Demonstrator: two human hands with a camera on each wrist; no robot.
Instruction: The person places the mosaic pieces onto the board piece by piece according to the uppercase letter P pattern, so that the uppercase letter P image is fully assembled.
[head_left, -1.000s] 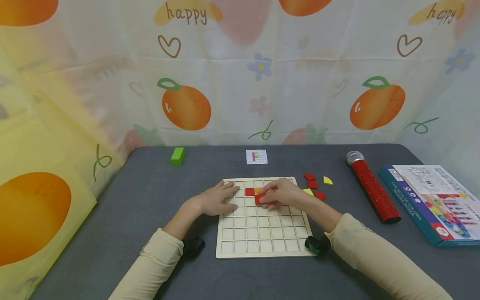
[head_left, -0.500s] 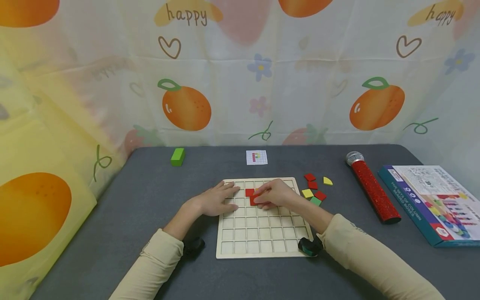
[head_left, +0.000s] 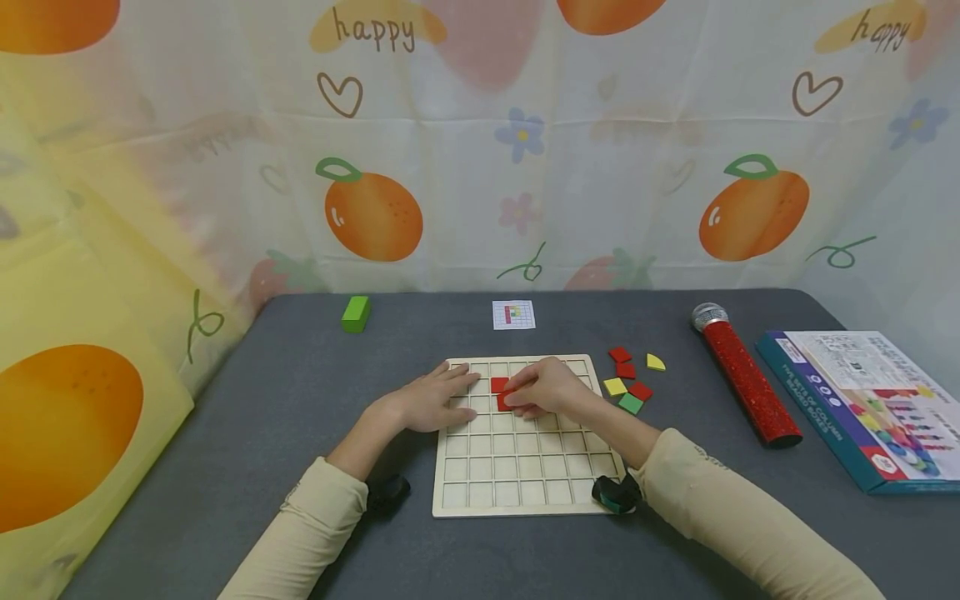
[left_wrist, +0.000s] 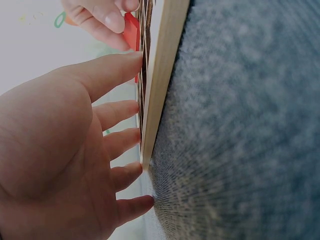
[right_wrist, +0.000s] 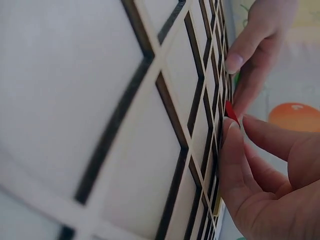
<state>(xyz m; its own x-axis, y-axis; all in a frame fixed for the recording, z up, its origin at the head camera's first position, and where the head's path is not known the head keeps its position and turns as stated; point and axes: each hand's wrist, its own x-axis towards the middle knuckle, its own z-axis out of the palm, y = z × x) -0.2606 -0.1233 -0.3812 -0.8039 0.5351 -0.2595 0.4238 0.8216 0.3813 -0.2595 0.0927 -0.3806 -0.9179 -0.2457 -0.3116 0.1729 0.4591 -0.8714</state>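
Observation:
My right hand [head_left: 553, 388] pinches a red square tile [head_left: 502, 402] between thumb and fingers, low over the wooden grid board [head_left: 491, 510]. In the left wrist view the pinched tile [left_wrist: 131, 31] stands tilted against the grid. A second red tile [head_left: 498, 384] lies in a cell just behind it. With its fingers spread, my left hand [head_left: 426, 402] rests on the board's left side. Its thumb and fingertips touch the board in the left wrist view. Part of the upper grid is hidden under my right hand.
Right of the board lie several loose tiles: red [head_left: 625, 369], yellow [head_left: 614, 387], green [head_left: 631, 403], and a yellow quarter-round piece [head_left: 656, 362]. Behind stand a small pattern card [head_left: 513, 315] and a green block [head_left: 356, 314]. A red microphone [head_left: 750, 379] and a box [head_left: 870, 408] lie right.
My right hand has moved left with the red tile, from the second red tile's right to directly in front of it. The yellow and green loose tiles came into view. My left hand stayed still.

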